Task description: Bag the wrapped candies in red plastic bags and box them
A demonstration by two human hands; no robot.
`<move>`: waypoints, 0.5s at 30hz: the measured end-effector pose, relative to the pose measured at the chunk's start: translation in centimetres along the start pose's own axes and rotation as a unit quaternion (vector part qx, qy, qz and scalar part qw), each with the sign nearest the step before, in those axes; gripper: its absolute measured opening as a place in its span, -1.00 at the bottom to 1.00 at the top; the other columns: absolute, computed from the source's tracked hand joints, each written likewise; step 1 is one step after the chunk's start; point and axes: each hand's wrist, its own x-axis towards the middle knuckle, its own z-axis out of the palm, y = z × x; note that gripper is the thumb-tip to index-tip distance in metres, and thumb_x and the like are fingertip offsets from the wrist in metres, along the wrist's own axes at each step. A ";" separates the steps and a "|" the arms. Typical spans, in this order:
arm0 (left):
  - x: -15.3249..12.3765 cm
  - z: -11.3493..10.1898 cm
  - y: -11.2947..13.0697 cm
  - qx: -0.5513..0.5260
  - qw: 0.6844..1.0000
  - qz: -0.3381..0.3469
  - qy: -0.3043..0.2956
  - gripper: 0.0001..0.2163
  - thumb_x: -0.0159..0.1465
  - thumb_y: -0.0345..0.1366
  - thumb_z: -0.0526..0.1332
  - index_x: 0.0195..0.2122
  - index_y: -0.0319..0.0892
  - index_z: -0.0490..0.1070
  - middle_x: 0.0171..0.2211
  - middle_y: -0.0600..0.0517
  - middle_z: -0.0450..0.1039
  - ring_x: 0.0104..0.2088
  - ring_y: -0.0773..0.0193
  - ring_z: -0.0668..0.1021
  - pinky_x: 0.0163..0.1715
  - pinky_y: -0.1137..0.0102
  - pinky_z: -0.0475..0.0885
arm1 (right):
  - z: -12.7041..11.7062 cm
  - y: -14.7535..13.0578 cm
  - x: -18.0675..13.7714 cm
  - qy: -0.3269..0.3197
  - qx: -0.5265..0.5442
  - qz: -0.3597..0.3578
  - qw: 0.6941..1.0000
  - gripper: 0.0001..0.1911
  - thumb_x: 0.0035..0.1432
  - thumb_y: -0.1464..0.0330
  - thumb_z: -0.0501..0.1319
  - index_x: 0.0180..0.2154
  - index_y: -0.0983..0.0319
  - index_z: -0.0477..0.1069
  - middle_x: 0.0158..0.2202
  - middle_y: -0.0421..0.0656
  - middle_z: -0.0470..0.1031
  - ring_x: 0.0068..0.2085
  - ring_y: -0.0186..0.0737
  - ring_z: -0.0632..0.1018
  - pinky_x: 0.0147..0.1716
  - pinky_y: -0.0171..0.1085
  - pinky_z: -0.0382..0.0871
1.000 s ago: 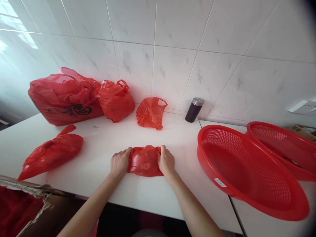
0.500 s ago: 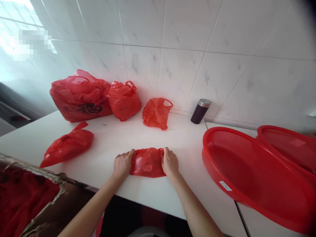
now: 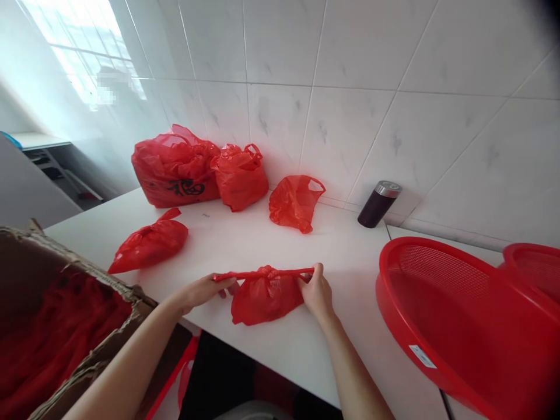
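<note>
Red plastic covers most of the white countertop (image 3: pixel 350 256). At the lower left of the frame a torn cardboard box (image 3: pixel 109 341) stands open below the counter edge, with red material inside. Above it, left of centre, a long bag (image 3: pixel 151 244) lies on its side. Behind it, against the tiled wall (image 3: pixel 350 58), sit a large bag (image 3: pixel 175 166) printed with a black character and a medium bag (image 3: pixel 240 177) touching it.

Low in the middle, the left hand (image 3: pixel 205 290) pinches the left end of a twisted strip (image 3: pixel 262 273) between thumb and fingers. That strip is the drawn-out top of the small red bag (image 3: pixel 265 300), which rests on the counter near its front edge, directly between the two hands. The strip runs almost level across the frame, left to right, taut above the bag's bulging body. The right hand (image 3: pixel 317 291) is clenched on the strip's right end, close against the bag's side. So the bag's long axis lies crosswise to the person, with one hand at each end. The right hand sits tighter to the bag's body, the left a little farther out along the strip.

Farther right, near the wall, a loose open bag (image 3: pixel 295 202) slumps, then comes a dark cylinder (image 3: pixel 378 204) with a metal cap. Two red sieve baskets fill the right edge: the nearer basket (image 3: pixel 459 326) lies apart from the right hand, with a second basket (image 3: pixel 534 274) behind it.
</note>
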 end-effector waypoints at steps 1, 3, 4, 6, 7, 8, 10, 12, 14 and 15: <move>0.1 -0.5 0.5 -0.007 1.000 -0.002 0.026 -0.64 0.31 -0.10 0.01 -0.18 -0.10 0.57 -0.22 -0.02 0.60 -0.29 0.18 0.59 -0.26 0.33 0.49 | -0.1 0.0 0.1 0.003 0.008 0.006 1.000 -0.68 0.10 0.17 0.15 -0.26 0.10 0.01 -0.40 -0.24 0.48 -0.41 -0.16 0.52 -0.46 -0.26 0.31; 0.5 -0.5 2.2 -0.010 0.993 -0.005 0.121 -0.59 0.32 -0.16 -0.02 0.12 -0.13 0.38 0.01 -0.12 0.49 -0.12 0.13 0.55 -0.13 0.23 0.46 | -0.2 0.1 0.1 0.007 0.030 0.017 0.999 -0.64 0.10 0.11 0.16 -0.25 0.10 0.00 -0.41 -0.27 0.46 -0.42 -0.18 0.51 -0.47 -0.27 0.32; 0.8 0.0 3.4 -0.002 0.984 0.012 0.178 -0.56 0.33 -0.18 -0.02 0.21 -0.13 0.28 0.11 -0.15 0.40 -0.02 0.10 0.50 -0.04 0.18 0.41 | -0.2 0.1 0.2 0.007 0.045 0.020 0.999 -0.63 0.09 0.10 0.17 -0.25 0.09 0.00 -0.41 -0.28 0.46 -0.42 -0.19 0.51 -0.47 -0.27 0.33; 1.3 1.7 6.2 0.048 0.966 0.082 0.240 -0.56 0.33 -0.19 0.03 0.24 -0.07 0.23 0.21 -0.13 0.28 0.13 0.06 0.39 0.11 0.11 0.28 | -0.2 0.2 0.1 0.001 0.084 0.022 0.996 -0.63 0.07 0.10 0.19 -0.24 0.09 0.03 -0.38 -0.27 0.47 -0.41 -0.19 0.51 -0.45 -0.27 0.34; 1.6 2.8 7.5 0.089 0.963 0.123 0.222 -0.58 0.30 -0.17 0.10 0.19 -0.04 0.29 0.20 -0.10 0.29 0.16 0.04 0.36 0.15 0.09 0.22 | -0.2 0.2 0.1 -0.001 0.108 0.020 0.994 -0.63 0.06 0.11 0.20 -0.24 0.09 0.06 -0.38 -0.26 0.47 -0.40 -0.19 0.51 -0.44 -0.26 0.35; 2.0 3.7 8.6 0.130 0.967 0.139 0.167 -0.59 0.27 -0.17 0.16 0.15 -0.02 0.36 0.15 -0.09 0.36 0.15 0.00 0.37 0.15 0.07 0.22 | -0.2 0.2 0.0 -0.001 0.130 0.018 0.991 -0.62 0.05 0.10 0.22 -0.23 0.10 0.08 -0.38 -0.26 0.47 -0.40 -0.19 0.51 -0.44 -0.26 0.35; 2.8 4.6 10.0 0.176 0.975 0.126 0.060 -0.69 0.20 -0.21 0.23 -0.03 -0.08 0.50 -0.06 -0.10 0.52 0.00 -0.04 0.49 0.03 0.08 0.32 | -0.3 0.3 0.0 0.007 0.171 0.010 0.985 -0.57 0.00 0.08 0.26 -0.20 0.11 0.13 -0.43 -0.29 0.43 -0.42 -0.22 0.49 -0.42 -0.27 0.36; 3.5 3.3 10.3 0.172 0.980 0.099 0.011 -0.81 0.16 -0.27 0.25 -0.22 -0.12 0.57 -0.25 -0.05 0.59 -0.19 0.04 0.57 -0.13 0.21 0.42 | -0.5 0.3 0.1 0.014 0.202 0.003 0.979 -0.49 -0.03 0.05 0.28 -0.11 0.11 0.18 -0.44 -0.32 0.39 -0.46 -0.26 0.44 -0.41 -0.28 0.36; 3.8 -0.3 10.0 0.151 0.984 0.092 0.009 -0.85 0.17 -0.26 0.24 -0.29 -0.12 0.57 -0.30 0.03 0.60 -0.27 0.16 0.58 -0.23 0.35 0.43 | -0.7 0.3 0.1 0.005 0.214 0.002 0.977 -0.39 -0.01 0.01 0.27 0.02 0.11 0.19 -0.40 -0.30 0.38 -0.47 -0.29 0.41 -0.42 -0.29 0.36; 3.7 -2.8 9.6 0.139 0.986 0.088 0.014 -0.84 0.17 -0.23 0.24 -0.28 -0.11 0.57 -0.30 0.08 0.60 -0.29 0.21 0.57 -0.26 0.41 0.43 | -0.8 0.3 0.1 -0.003 0.210 0.003 0.978 -0.36 0.01 0.00 0.25 0.07 0.10 0.18 -0.37 -0.29 0.38 -0.46 -0.29 0.41 -0.42 -0.29 0.36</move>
